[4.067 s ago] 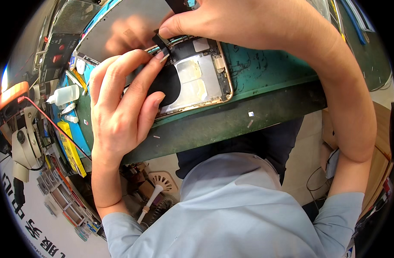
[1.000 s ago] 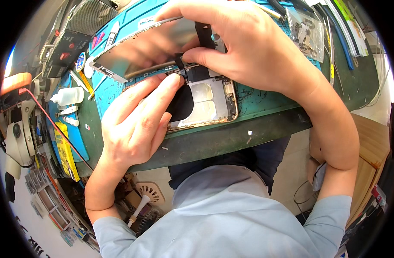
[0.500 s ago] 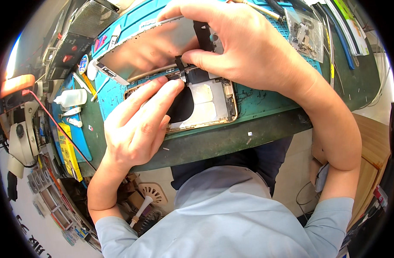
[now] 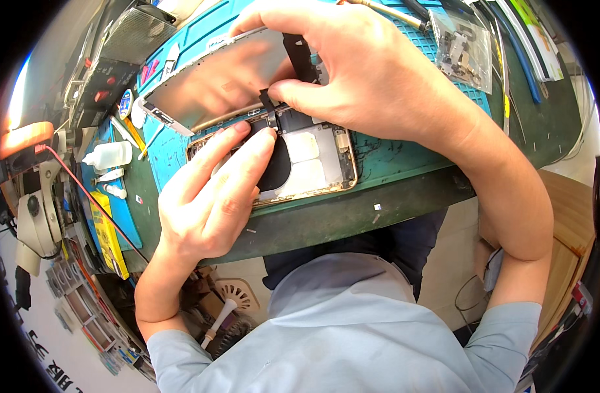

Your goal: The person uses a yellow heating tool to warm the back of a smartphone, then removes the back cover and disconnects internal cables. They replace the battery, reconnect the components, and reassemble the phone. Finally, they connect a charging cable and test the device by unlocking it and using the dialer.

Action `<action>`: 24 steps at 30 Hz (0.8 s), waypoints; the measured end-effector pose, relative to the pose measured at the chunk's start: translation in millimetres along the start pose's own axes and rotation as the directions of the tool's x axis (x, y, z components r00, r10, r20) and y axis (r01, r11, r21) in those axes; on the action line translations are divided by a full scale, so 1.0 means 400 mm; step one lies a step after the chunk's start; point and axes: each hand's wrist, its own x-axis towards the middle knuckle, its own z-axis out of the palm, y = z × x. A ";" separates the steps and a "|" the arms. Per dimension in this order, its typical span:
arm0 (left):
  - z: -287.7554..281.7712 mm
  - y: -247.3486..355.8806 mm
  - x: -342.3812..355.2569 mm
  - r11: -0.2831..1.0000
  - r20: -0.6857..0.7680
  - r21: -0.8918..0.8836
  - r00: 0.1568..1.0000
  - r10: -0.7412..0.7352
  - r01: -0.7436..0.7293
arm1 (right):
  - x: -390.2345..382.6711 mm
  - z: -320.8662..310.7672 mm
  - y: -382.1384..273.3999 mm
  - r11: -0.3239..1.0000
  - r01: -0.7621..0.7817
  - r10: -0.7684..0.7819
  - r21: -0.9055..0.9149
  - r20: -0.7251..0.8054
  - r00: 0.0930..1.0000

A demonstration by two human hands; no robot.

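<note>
A phone lies opened up, its gold-edged body [image 4: 317, 174] flat near the mat's front edge, with bare metal and a black patch inside. My right hand [image 4: 372, 78] grips the screen panel [image 4: 215, 82], fingers over its top edge and thumb at its lower inner side. The panel leans up from the body's far side, its metallic back toward me. A dark flex cable [image 4: 269, 108] bridges panel and body beside that thumb. My left hand [image 4: 211, 196] lies over the body's left part, fingers stretched out, two fingertips by the cable's lower end. Its thumb is mostly hidden.
Beneath the phone is a blue work mat [image 4: 404, 154] on a dark green bench. A clear bag of small parts [image 4: 462, 52] lies at the far right. To the left are a white bottle [image 4: 110, 154], a yellow packet [image 4: 108, 232] and a red cable [image 4: 93, 200].
The screen panel and my right hand have shifted slightly left. My left fingertips have moved a little down, still at the cable's lower end. More of the cable shows.
</note>
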 end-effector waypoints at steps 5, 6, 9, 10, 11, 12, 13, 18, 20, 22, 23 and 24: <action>-0.003 0.007 0.006 0.999 0.007 -0.021 0.999 -0.045 0.045 | -0.006 0.019 0.016 0.998 0.037 -0.034 0.046 -0.058 0.998; -0.001 0.006 0.005 0.997 0.001 -0.036 0.998 -0.061 0.061 | -0.005 0.019 0.016 0.998 0.036 -0.033 0.055 -0.052 0.998; 0.006 -0.006 -0.003 0.995 -0.031 -0.082 0.997 -0.068 0.065 | -0.004 0.019 0.015 0.996 0.016 -0.013 0.084 -0.037 0.999; 0.004 -0.006 -0.002 0.994 -0.022 -0.083 0.997 -0.073 0.071 | -0.004 0.018 0.015 0.996 0.013 -0.010 0.085 -0.032 0.999; 0.005 -0.007 -0.003 0.994 -0.030 -0.086 0.997 -0.072 0.070 | -0.003 0.018 0.016 0.996 0.009 -0.007 0.086 -0.027 1.000; 0.008 -0.009 -0.004 0.994 -0.038 -0.089 0.997 -0.072 0.068 | -0.003 0.018 0.016 0.997 0.011 -0.009 0.079 -0.022 1.000; 0.009 -0.010 -0.005 0.993 -0.045 -0.092 0.996 -0.072 0.068 | -0.002 0.018 0.017 0.997 0.012 -0.010 0.078 -0.019 1.000; 0.004 -0.012 0.001 0.989 -0.024 -0.106 0.994 -0.104 0.101 | -0.001 0.044 0.061 0.985 0.024 -0.023 0.169 -0.008 1.000; 0.003 -0.017 -0.002 0.985 -0.014 -0.122 0.992 -0.124 0.121 | 0.000 0.051 0.073 0.988 0.037 -0.036 0.147 -0.013 0.999; 0.007 -0.021 -0.010 0.977 -0.005 -0.151 0.988 -0.152 0.150 | -0.004 0.038 0.057 0.998 0.042 -0.041 0.054 -0.020 0.999; 0.008 -0.022 -0.012 0.974 -0.005 -0.161 0.986 -0.164 0.161 | -0.004 0.032 0.045 0.999 0.042 -0.041 0.026 -0.018 0.999; 0.010 -0.022 -0.013 0.970 -0.005 -0.171 0.984 -0.176 0.172 | -0.005 0.021 0.021 0.999 0.037 -0.036 0.037 -0.006 0.999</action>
